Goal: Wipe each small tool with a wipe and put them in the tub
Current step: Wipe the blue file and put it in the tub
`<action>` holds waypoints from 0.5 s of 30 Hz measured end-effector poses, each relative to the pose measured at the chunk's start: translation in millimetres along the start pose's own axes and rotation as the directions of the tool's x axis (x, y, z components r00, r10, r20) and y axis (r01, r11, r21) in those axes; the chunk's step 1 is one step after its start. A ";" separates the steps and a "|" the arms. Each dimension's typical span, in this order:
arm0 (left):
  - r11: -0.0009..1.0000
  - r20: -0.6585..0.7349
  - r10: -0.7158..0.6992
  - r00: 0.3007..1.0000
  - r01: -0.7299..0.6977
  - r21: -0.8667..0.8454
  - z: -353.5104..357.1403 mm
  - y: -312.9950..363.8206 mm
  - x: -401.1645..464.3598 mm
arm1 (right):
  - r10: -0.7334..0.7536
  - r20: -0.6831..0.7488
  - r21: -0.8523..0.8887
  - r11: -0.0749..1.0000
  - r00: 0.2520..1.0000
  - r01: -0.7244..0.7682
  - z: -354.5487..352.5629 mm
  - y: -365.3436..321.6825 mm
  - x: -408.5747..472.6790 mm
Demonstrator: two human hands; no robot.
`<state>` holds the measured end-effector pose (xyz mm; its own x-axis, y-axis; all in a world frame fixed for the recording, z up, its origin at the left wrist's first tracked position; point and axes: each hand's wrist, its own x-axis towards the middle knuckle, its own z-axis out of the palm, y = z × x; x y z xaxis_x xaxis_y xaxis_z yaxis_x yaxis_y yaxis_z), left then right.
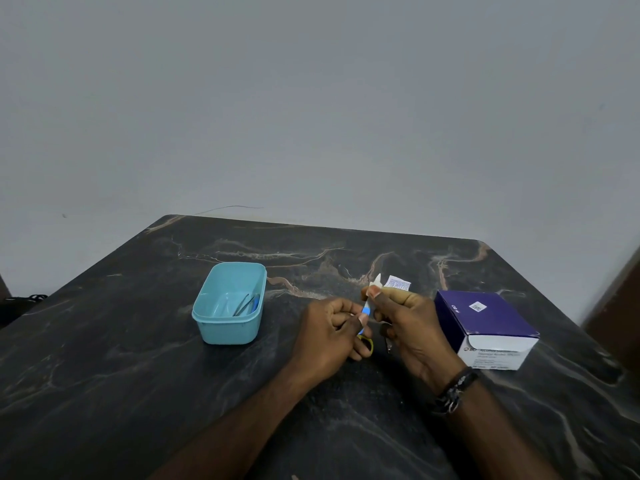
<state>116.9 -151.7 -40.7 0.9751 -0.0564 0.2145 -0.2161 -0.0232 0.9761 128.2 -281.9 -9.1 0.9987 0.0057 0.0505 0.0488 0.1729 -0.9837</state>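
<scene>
1. Both hands mid-tabletop, working one tool. L hand curled round small blue-handled tool, fingers tight on lower handle. R hand pinches white wipe round tool's upper end, thumb + fingers closed on it.
2. Tool: looks light, thin, stiff. Tip hidden under wipe, can't tell if sharp, so I'd hold by the handle only and keep the wipe between fingers and tip.
3. Wipe: soft, prob damp, may slip. Firm pinch needed.
4. Torn sachet just behind R hand's fingers; can't tell if held or lying on top.
5. Yellow-handled item under L hand, metal bit just beside it. Not yet in tub.
6. Teal tub toward left edge, near L hand, already holds a few thin tools.
7. Purple swab box toward right edge, beside R hand.
</scene>
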 end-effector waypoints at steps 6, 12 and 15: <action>0.999 0.004 0.022 1.000 -0.022 0.036 -3.7 -0.6 1.1 | -0.041 -0.032 0.016 0.999 0.999 0.042 -2.1 -1.5 2.8; 0.997 0.027 0.038 0.999 -0.040 0.060 -3.1 1.3 -0.4 | -0.099 -0.075 -0.025 0.995 0.992 0.097 -7.2 3.6 9.2; 0.996 0.037 0.040 0.999 -0.043 0.081 -3.9 -0.1 -0.4 | -0.120 -0.080 -0.045 0.992 0.990 0.117 -8.4 4.7 11.1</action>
<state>116.7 -147.7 -40.7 0.9632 -0.0944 0.2515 -0.2607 -0.1018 0.9600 139.7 -289.3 -14.6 0.9835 -0.0938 0.1545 0.1658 0.1282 -0.9778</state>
